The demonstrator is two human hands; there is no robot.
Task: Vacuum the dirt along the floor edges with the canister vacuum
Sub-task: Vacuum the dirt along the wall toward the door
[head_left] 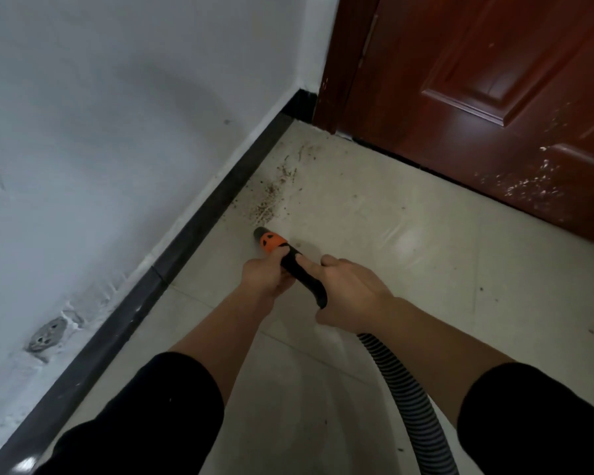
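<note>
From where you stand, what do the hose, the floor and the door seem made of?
The hose looks like ribbed flexible plastic, grey and black. The floor seems glazed tile: pale, with glare and thin joint lines. The door looks like glossy reddish-brown wood or veneer, with raised panels.

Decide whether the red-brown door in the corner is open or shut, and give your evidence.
Shut, as far as visible. The door sits flush in its frame, its bottom edge running straight along the floor threshold with no gap showing.

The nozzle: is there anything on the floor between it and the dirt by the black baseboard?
Nothing visible. Only bare tile lies between the nozzle and the dirt beside the baseboard. Both hands grip the handle.
</note>
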